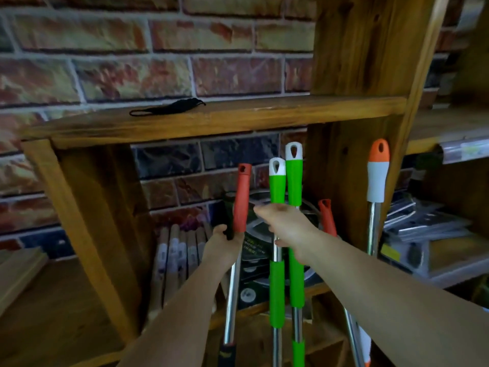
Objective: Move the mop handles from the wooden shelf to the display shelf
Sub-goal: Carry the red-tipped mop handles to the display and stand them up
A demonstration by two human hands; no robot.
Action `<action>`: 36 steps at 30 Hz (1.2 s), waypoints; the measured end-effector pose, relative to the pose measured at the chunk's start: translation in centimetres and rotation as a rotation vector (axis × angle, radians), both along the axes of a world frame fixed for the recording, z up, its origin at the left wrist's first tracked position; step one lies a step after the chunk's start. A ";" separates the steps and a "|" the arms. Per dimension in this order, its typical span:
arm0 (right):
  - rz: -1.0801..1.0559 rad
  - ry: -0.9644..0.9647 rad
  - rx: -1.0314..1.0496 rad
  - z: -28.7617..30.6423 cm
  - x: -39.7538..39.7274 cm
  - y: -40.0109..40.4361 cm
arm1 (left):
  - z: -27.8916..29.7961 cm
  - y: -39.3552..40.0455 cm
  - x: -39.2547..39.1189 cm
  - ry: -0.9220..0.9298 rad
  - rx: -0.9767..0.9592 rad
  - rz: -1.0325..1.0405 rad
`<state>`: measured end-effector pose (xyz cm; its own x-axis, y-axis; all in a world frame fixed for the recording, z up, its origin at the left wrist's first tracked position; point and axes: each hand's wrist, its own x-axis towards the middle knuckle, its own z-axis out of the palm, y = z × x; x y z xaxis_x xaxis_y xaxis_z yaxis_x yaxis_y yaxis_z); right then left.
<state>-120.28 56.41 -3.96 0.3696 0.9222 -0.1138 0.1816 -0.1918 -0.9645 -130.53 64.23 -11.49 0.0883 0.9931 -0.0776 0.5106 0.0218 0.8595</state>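
Several mop handles stand in the lower bay of the wooden shelf (pixel 211 120). My left hand (pixel 223 243) grips the steel shaft of the red-grip mop handle (pixel 241 200) just below its grip, with a dark object beside my fingers. My right hand (pixel 287 225) lies across the front of the two green mop handles (pixel 277 186), its blurred fingers stretched out to the left. A second red-grip handle (pixel 327 218) leans behind my right wrist. An orange-and-white handle (pixel 378 173) rests against the shelf's right upright.
A black cloth (pixel 169 107) lies on the shelf board above. Wooden sticks (pixel 177 250) and round packaged goods (pixel 260 234) fill the back of the bay. The display shelf (pixel 463 151) with packaged items is at the right. A brick wall is behind.
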 end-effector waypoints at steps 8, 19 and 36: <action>-0.023 -0.065 -0.014 -0.1 1.2 -0.9 | -0.1 1.5 2.2 0.076 0.132 -0.011; 0.061 -0.022 0.013 3.8 -1.5 -4.5 | 3.8 -5.2 -2.7 0.213 0.218 -0.005; 0.473 -0.123 0.153 10.8 -12.8 -22.5 | 11.0 -28.9 -13.8 0.171 0.215 0.171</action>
